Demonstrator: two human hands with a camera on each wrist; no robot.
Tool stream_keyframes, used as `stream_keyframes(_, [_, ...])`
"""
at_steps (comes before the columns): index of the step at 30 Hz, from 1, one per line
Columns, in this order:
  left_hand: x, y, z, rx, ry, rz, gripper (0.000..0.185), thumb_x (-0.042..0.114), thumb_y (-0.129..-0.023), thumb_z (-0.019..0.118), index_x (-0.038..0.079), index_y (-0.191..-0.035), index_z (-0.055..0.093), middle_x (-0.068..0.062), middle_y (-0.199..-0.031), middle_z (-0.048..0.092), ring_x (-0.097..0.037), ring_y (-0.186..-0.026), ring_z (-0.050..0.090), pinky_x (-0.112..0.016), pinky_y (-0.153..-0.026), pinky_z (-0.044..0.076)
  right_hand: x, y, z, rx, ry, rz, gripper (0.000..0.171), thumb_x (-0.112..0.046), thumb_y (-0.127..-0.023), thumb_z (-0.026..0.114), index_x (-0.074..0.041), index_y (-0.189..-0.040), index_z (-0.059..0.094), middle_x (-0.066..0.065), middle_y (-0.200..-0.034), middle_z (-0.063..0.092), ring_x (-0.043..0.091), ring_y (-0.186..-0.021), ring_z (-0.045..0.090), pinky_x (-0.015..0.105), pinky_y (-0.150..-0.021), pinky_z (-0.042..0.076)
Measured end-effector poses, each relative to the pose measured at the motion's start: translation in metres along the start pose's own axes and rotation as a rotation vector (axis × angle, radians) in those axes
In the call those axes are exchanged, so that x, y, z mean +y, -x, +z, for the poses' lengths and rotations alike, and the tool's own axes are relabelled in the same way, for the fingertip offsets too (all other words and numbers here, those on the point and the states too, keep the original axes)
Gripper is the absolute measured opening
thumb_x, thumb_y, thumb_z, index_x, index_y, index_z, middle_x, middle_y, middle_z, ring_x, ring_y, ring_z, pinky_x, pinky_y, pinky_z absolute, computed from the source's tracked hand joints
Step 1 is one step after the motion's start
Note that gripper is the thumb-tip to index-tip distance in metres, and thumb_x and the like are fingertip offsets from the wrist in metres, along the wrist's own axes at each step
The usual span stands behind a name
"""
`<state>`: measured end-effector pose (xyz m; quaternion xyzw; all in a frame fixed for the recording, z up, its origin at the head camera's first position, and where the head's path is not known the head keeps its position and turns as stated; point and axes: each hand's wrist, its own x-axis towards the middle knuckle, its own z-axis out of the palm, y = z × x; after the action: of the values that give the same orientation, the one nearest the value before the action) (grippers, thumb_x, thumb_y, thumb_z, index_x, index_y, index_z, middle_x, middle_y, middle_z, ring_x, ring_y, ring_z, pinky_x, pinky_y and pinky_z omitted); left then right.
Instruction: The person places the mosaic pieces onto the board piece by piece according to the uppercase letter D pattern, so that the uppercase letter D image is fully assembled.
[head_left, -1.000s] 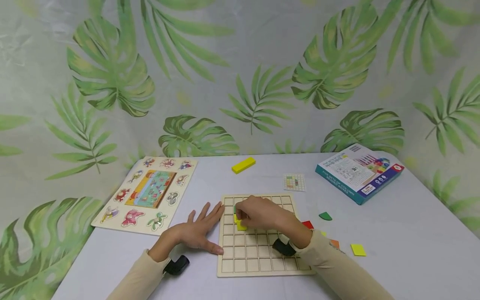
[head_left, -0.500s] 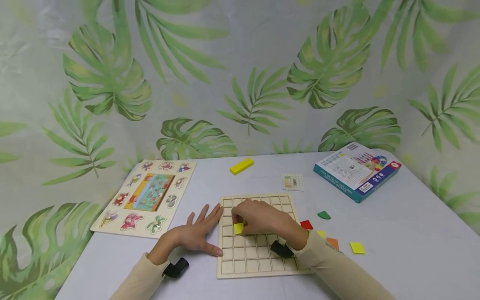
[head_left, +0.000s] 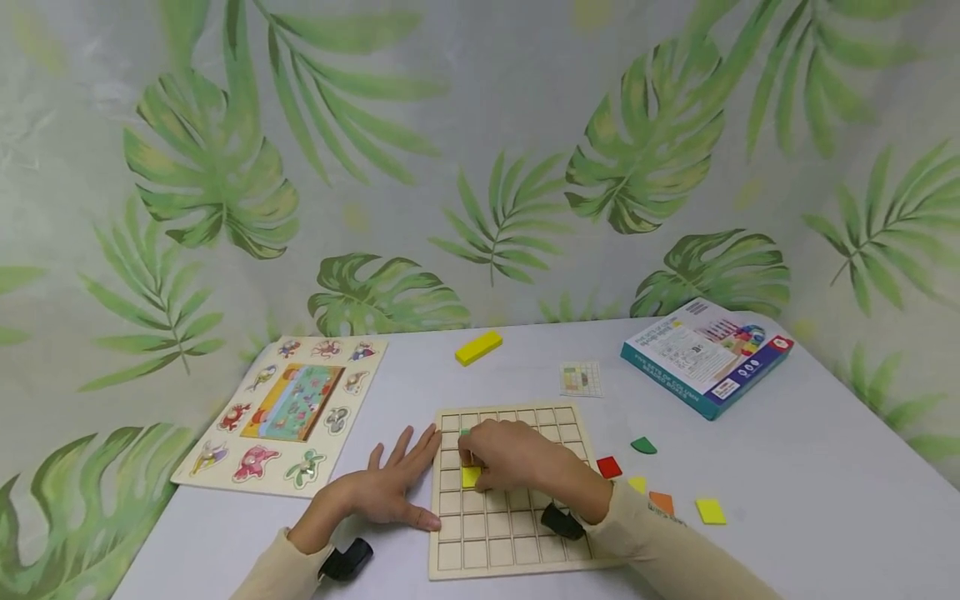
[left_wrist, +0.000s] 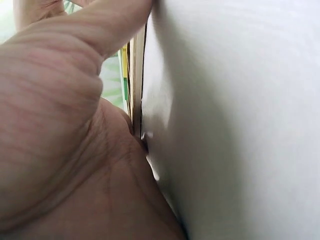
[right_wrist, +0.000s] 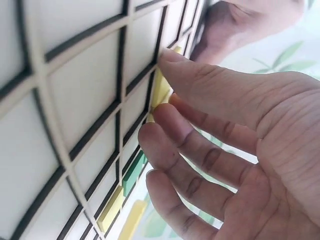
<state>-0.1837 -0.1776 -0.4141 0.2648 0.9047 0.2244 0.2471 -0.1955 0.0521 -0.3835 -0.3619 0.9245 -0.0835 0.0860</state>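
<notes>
A pale wooden grid board point(head_left: 498, 557) lies flat on the white table. Over its upper left cells, my right hand point(head_left: 510, 457) bends its thumb and fingers around a yellow square tile point(head_left: 470, 477), which appears pinched between them at the board's surface. The right wrist view has this yellow tile point(right_wrist: 160, 90) between thumb and fingertips. Farther along the board there, a green tile point(right_wrist: 133, 172) and another yellow tile point(right_wrist: 111, 207) sit in cells. My left hand point(head_left: 390, 486) rests spread beside the board, fingertips and thumb touching its left edge.
Loose red point(head_left: 609, 467), orange point(head_left: 662, 502), yellow point(head_left: 710, 511) and green point(head_left: 643, 445) pieces lie right of the board. Behind it are a pattern card point(head_left: 581, 379) and a yellow block point(head_left: 478, 347). An animal puzzle point(head_left: 255, 462) lies left, a teal box point(head_left: 705, 358) back right.
The yellow tile under my right fingers has shifted slightly left and now looks lined up with a cell. My left hand stays against the board. The head view has tilted a little upward.
</notes>
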Motion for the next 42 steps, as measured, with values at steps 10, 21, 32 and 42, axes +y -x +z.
stream_keyframes(10, [0.003, 0.001, -0.002, 0.004, 0.012, -0.008, 0.109, 0.052, -0.09, 0.069, 0.008, -0.162, 0.0, -0.012, -0.169, -0.01, -0.044, -0.152, -0.017, -0.075, -0.111, -0.009, 0.002, -0.004, 0.003, 0.022, 0.107, 0.001, 0.02, -0.024, -0.082, 0.084, -0.02, -0.098, 0.073, -0.011, -0.088, 0.066, 0.002, -0.076, 0.057, 0.023, -0.064, 0.05])
stream_keyframes(21, [0.005, 0.002, 0.002, -0.009, -0.072, -0.01, 0.129, 0.057, -0.076, 0.081, 0.008, -0.161, -0.002, -0.015, -0.169, -0.01, -0.044, -0.151, -0.019, -0.078, -0.109, -0.006, 0.004, -0.001, 0.004, 0.065, 0.124, -0.002, 0.02, -0.025, -0.083, 0.083, -0.017, -0.099, 0.073, -0.008, -0.089, 0.068, 0.005, -0.076, 0.061, 0.025, -0.067, 0.052])
stream_keyframes(32, [0.012, 0.002, 0.003, -0.003, -0.074, -0.052, 0.13, 0.056, -0.074, 0.082, 0.007, -0.161, -0.002, -0.015, -0.169, -0.01, -0.044, -0.152, -0.019, -0.078, -0.11, -0.007, 0.043, 0.047, -0.01, 0.105, -0.018, 0.032, 0.026, -0.039, -0.089, 0.076, -0.018, -0.103, 0.072, -0.006, -0.099, 0.068, 0.009, -0.086, 0.062, 0.028, -0.072, 0.052])
stream_keyframes(42, [0.011, 0.001, 0.005, -0.014, -0.028, -0.048, 0.132, 0.054, -0.073, 0.084, 0.007, -0.161, -0.004, -0.014, -0.169, -0.012, -0.044, -0.151, -0.021, -0.077, -0.109, -0.01, 0.076, 0.104, -0.025, 0.093, -0.11, 0.118, 0.025, -0.037, -0.091, 0.074, -0.017, -0.106, 0.071, -0.004, -0.101, 0.067, 0.01, -0.081, 0.059, 0.025, -0.068, 0.049])
